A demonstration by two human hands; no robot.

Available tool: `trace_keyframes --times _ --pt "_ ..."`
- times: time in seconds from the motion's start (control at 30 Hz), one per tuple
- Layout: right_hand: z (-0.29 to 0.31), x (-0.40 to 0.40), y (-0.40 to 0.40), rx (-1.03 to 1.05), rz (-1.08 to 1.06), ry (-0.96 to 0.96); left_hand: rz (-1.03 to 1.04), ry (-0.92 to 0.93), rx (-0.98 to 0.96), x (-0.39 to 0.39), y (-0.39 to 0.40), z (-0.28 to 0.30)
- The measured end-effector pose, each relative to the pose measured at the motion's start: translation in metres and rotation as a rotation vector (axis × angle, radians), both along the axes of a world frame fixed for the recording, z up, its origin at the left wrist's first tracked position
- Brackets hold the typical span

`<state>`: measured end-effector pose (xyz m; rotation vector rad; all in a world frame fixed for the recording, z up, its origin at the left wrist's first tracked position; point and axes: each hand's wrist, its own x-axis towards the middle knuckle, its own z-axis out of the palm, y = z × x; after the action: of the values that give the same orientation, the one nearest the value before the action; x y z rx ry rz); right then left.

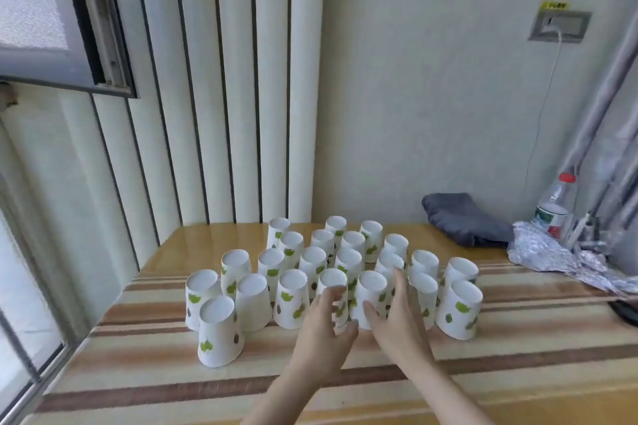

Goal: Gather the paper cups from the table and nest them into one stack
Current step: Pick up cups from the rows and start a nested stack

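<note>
There are about twenty-two cups on the tabletop. They are white with green leaf marks, and all stand upside down, close together in rows. Some at the back hide behind others, so the count may be off by one.

The left hand curls around the left cup, fingers on one side and thumb on the other. The right hand wraps around the right cup, just beside it. The bottoms of both cups are hidden by the hands. One cup stands alone, nearer than the rest, off to the left of the hands.

Far past the right hand lie one grey cloth, one bottle with a red cap and some crumpled foil. A dark thing at the right edge is cut off, and I cannot tell what it is.
</note>
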<state>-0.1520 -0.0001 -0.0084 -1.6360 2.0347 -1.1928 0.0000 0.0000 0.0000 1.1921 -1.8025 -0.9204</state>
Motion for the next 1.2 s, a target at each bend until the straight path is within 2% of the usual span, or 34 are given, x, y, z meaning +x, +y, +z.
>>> trace_keyframes --times 0.27,0.43,0.73,0.87,1.2 --pt "-0.009 -0.001 -0.029 -0.036 0.02 -0.026 -0.051 -0.036 -0.018 -0.008 -0.014 -0.011" --pt "0.003 0.011 0.021 -0.072 0.023 -0.078 -0.033 -0.101 -0.081 0.022 0.017 -0.01" --pt "0.005 0.062 0.143 -0.009 0.227 -0.112 -0.103 -0.033 -0.07 0.07 0.111 -0.025" --pt "-0.004 0.072 0.16 0.02 0.246 -0.101 -0.085 -0.048 -0.078 0.075 0.13 -0.035" --pt "-0.016 0.073 0.154 0.077 0.272 -0.126 -0.064 -0.095 -0.091 0.078 0.12 -0.045"
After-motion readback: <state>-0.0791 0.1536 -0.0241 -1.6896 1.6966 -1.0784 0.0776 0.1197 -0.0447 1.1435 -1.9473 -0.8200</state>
